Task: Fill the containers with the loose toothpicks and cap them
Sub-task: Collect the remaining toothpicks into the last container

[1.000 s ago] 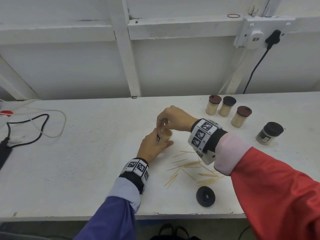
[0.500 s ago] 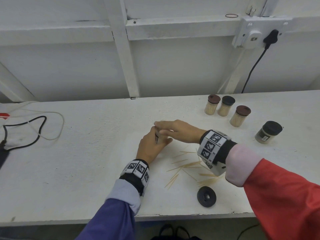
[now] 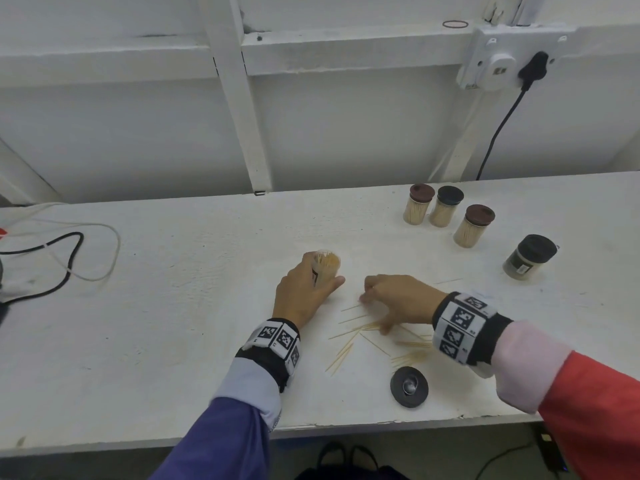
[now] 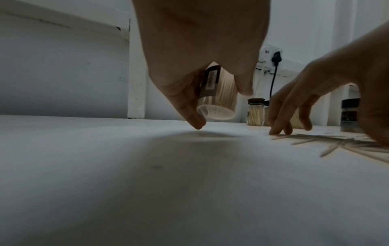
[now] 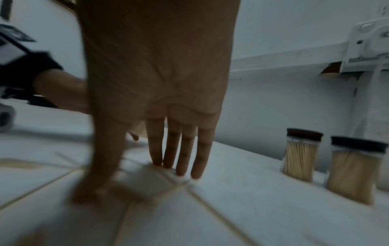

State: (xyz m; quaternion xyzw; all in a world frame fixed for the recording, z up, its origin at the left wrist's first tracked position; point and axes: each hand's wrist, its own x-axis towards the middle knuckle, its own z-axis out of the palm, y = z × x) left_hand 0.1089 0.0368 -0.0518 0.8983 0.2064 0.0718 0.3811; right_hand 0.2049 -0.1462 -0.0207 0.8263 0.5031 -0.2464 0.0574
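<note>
Now, by lines:

Change: a second ago the right hand (image 3: 398, 299) sat over the mouth of the open container (image 3: 326, 268), then lay flat across it; now it has left the mouth and come down on the loose toothpicks (image 3: 360, 332) just to the container's right; so one load has gone in and the next is being gathered.

Left hand: the left hand (image 3: 304, 296) stays wrapped round the open container, thumb on the near side, fingers behind; in the left wrist view the container (image 4: 216, 93) is tilted and its base is lifted clear of the table (image 3: 173, 306).

Right hand: fingers straight and close together, tips pressed to the table among the sticks, thumb spread toward the wrist; nothing is clamped between them yet; the right wrist view is blurred, so whether any stick is caught under the fingertips (image 5: 181, 166) I cannot tell.

Toothpicks: scattered under and behind the right hand, toward its wrist; one stray stick lies beyond its knuckles.

Cap: the black cap (image 3: 409, 386) lies inside-up behind the right wrist, near the table's front edge; not yet fitted.

Done already: three capped containers (image 3: 446, 211) and a dark jar (image 3: 530, 256) stand well beyond the right hand, to its far right.

Meaning: the container looks nearly full; my guess is a few more sweeps, then the cap.
</note>
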